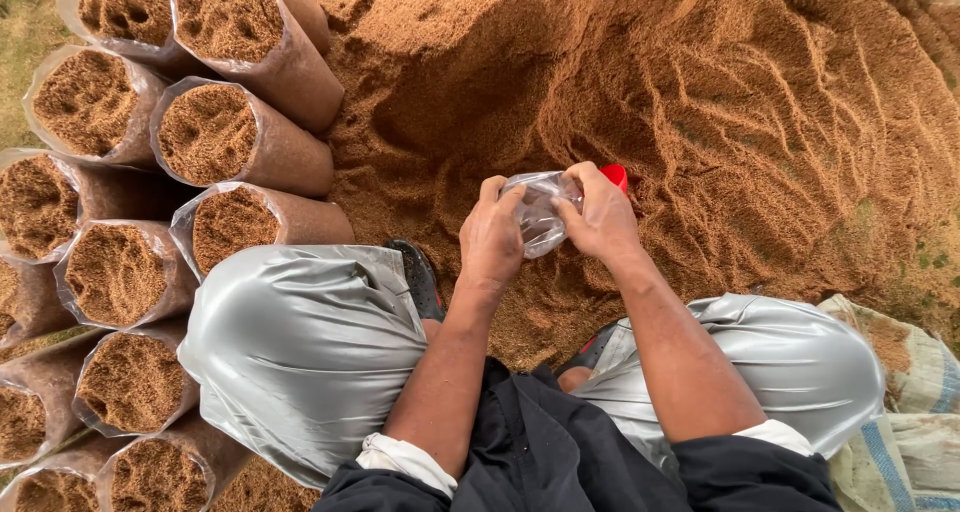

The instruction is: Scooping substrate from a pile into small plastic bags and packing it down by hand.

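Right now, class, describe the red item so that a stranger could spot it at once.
Start at the big heap of brown sawdust filling the upper frame. Near its lower edge, both hands hold a clear plastic bag. Just behind the right hand peeks a small red object, the only bright red thing here.

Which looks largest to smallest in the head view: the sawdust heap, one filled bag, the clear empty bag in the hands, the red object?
1. Sawdust heap
2. Filled bag
3. Clear empty bag, held by left hand and right hand; it is crumpled and nearer the camera, so unsure
4. Red object, partly hidden
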